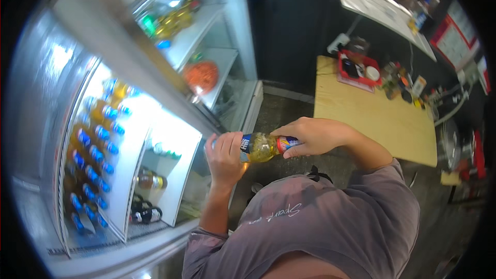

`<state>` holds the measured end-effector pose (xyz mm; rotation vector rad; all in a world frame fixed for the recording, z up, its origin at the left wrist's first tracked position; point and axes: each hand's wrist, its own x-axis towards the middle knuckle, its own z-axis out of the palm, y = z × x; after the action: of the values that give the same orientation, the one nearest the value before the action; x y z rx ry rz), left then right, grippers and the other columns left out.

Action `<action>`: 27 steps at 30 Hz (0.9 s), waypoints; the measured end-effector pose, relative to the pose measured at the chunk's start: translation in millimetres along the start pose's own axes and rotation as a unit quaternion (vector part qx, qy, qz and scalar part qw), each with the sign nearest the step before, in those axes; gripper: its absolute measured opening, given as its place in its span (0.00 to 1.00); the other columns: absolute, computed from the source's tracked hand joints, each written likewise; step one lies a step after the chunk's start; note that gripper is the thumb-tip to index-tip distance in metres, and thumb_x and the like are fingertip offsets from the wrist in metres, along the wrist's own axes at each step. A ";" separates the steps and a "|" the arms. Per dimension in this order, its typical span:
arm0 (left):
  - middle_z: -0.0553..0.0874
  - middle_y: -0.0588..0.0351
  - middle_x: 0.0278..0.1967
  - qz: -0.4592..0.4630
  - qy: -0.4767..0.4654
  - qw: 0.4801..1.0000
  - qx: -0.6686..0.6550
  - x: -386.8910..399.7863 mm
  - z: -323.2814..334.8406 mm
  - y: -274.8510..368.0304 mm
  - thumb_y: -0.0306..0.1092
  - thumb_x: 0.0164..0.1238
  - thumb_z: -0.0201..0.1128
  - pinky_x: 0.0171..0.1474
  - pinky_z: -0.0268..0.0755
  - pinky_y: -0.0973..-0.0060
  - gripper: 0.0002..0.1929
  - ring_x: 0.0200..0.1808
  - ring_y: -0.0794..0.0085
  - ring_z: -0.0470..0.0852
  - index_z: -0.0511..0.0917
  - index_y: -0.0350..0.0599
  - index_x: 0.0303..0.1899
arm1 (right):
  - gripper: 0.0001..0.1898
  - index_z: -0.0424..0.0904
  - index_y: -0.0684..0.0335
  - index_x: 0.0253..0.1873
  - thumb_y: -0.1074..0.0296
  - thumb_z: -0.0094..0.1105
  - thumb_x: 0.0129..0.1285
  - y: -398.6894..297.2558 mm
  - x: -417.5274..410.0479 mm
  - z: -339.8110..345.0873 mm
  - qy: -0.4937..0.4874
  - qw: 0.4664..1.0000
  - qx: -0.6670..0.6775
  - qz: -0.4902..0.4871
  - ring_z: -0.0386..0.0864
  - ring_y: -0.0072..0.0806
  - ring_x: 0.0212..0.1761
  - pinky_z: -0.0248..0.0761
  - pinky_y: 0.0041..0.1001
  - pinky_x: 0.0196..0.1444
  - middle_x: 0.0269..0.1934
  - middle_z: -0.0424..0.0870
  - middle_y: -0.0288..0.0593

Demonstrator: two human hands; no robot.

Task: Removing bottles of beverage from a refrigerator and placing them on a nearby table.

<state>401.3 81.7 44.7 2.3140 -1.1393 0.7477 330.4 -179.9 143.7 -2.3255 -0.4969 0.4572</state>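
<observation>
A yellow-green drink bottle with a blue label lies sideways in front of my chest, held between both hands. My left hand is wrapped around its left end, close to the edge of the open refrigerator. At the other end, my right hand grips a red and blue labelled part. Whether that part is the bottle's neck or a separate item cannot be told. My fingers hide both ends.
Left of me, a lit refrigerator holds rows of blue-capped bottles. Higher up, an orange-red bowl or bag sits on a shelf. To the right, a wooden table bears a red basket and several small containers. A white wall shelf hangs above.
</observation>
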 end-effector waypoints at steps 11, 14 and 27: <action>0.86 0.46 0.48 -0.056 -0.321 0.889 -0.321 46.3 153.7 169.1 0.42 0.39 0.84 0.55 0.75 0.58 0.39 0.51 0.49 0.84 0.76 0.41 0.56 | 0.09 0.80 0.62 0.39 0.64 0.68 0.67 145.5 -130.8 78.3 0.449 0.719 0.524 -0.082 0.83 0.23 0.36 0.74 0.25 0.43 0.31 0.85 0.39; 0.84 0.43 0.54 -0.055 -0.419 0.830 -0.364 63.9 182.3 219.6 0.43 0.40 0.86 0.61 0.73 0.63 0.47 0.57 0.53 0.83 0.69 0.39 0.64 | 0.10 0.76 0.61 0.32 0.68 0.66 0.68 168.5 -166.4 73.8 0.517 0.680 0.518 -0.040 0.82 0.21 0.31 0.74 0.23 0.38 0.26 0.83 0.37; 0.76 0.43 0.68 -0.081 -0.571 0.739 -0.348 37.3 233.0 238.7 0.36 0.68 0.70 0.67 0.70 0.64 0.37 0.66 0.56 0.79 0.61 0.40 0.74 | 0.12 0.81 0.62 0.30 0.62 0.71 0.62 428.1 -346.6 10.9 0.818 0.484 0.164 0.265 0.79 0.20 0.24 0.71 0.25 0.30 0.23 0.83 0.36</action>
<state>288.1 -213.1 -69.1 1.9935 -1.2576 -1.2024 120.5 -626.8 -100.8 -1.4303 1.1548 -1.3095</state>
